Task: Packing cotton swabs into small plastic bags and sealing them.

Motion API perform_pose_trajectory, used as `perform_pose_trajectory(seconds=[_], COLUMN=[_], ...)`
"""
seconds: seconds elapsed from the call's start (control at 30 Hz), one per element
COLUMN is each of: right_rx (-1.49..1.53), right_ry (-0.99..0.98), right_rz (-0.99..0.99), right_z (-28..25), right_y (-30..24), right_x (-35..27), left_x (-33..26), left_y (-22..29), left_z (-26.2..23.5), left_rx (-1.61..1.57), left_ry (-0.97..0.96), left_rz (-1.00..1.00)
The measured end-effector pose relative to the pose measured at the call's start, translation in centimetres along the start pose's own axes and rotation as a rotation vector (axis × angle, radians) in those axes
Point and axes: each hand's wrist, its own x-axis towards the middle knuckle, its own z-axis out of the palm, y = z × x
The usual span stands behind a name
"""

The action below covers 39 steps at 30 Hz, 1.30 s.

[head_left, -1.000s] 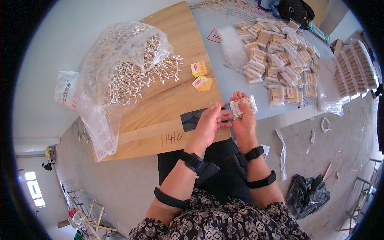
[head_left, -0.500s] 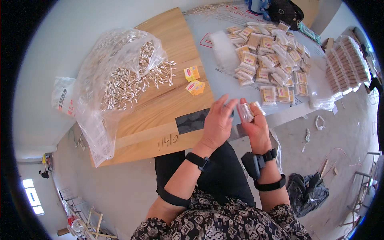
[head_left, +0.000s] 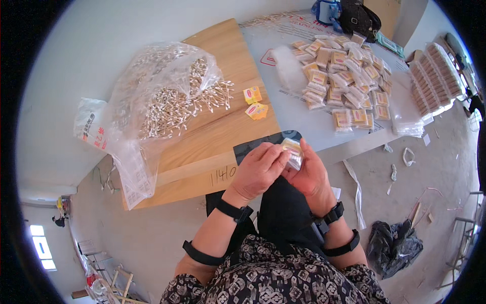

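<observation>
A small clear packet of cotton swabs with a yellow card (head_left: 292, 147) is held between my two hands, just off the table's front edge. My left hand (head_left: 257, 169) pinches the packet's near side with thumb and fingertips. From the other side my right hand (head_left: 310, 175) grips it, its fingers partly hidden behind it. Beyond them, yellow printed cards (head_left: 256, 111) lie in two small stacks on the wooden board (head_left: 202, 133). At the left a big clear plastic bag (head_left: 132, 83) spills loose cotton swabs (head_left: 167, 112) onto the board.
A heap of filled swab packets (head_left: 340, 76) covers the grey sheet at the back right. Beside it lie empty clear bags (head_left: 287, 68) and a tall stack of swab packs (head_left: 435, 81). A black handbag (head_left: 359, 19) stands behind. On the floor sits a black plastic bag (head_left: 394, 248).
Both hands have come nearer to me and together. My left hand, free of the packet earlier, now pinches it, and its yellow card faces up. The view has shifted slightly.
</observation>
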Motion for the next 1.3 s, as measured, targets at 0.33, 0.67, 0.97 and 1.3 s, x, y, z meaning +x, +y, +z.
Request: perform_pose_trajectory(seconds=[0.33,0.67,0.97,1.3], right_rx=[-1.526,-1.602,-1.665,-1.660], right_ry=[-0.098,-0.117,-0.131,-0.119], right_rz=[-0.835,-0.759,-0.846,-1.053], right_z=[2.7,0.5,1.4,2.1], right_y=[4.3,5.6,6.2,7.0], right_x=[-0.1,2.5,2.9,3.0], left_x=[-3.0,-7.9,-7.9,-6.8], left_y=[-2.0,-2.7,-2.6,-2.0], left_z=[-4.6,-2.0,0.5,-1.1], left_rx=[0.017,-0.615,-0.522,-0.256], left_ry=[-0.030,0.134,0.515,0.502], left_rz=[-0.353,-0.724,-0.648,-0.607])
